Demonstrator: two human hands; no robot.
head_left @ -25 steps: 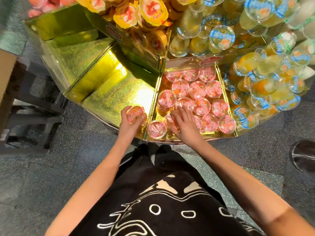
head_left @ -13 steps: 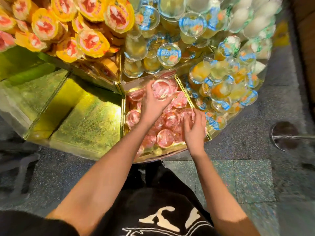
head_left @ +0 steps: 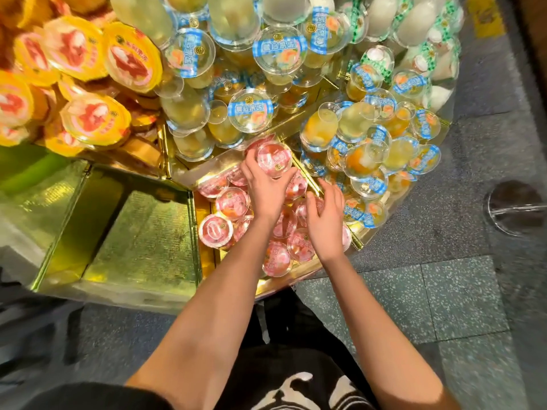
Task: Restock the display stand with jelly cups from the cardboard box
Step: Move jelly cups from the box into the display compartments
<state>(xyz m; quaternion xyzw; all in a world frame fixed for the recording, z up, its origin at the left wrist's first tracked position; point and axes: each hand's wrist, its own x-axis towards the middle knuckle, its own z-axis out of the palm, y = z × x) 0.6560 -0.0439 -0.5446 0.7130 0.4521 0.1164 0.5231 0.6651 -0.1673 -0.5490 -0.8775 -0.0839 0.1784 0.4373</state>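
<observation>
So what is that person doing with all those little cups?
A person is stocking a shop stand. Their left hand holds one pink jelly cup at the far end of the gold tray, above the other pink cups packed in it. Their right hand rests on those cups nearer the front. Yellow cups and blue-label cups are piled behind.

Straight ahead, the display stand's [head_left: 192, 232] middle compartment [head_left: 207, 261] holds jelly cups [head_left: 214, 230] packed side by side. At its 12 o'clock end the left hand [head_left: 263, 187] grips one jelly cup [head_left: 273, 156] above the rest. The right hand [head_left: 325, 223] lies over the cups toward 3 o'clock. Wide tubs [head_left: 94, 119] are heaped at 10 o'clock, tall cups [head_left: 364, 158] from 12 to 2, and a neighbouring bay [head_left: 142, 232] sits at 9.
</observation>
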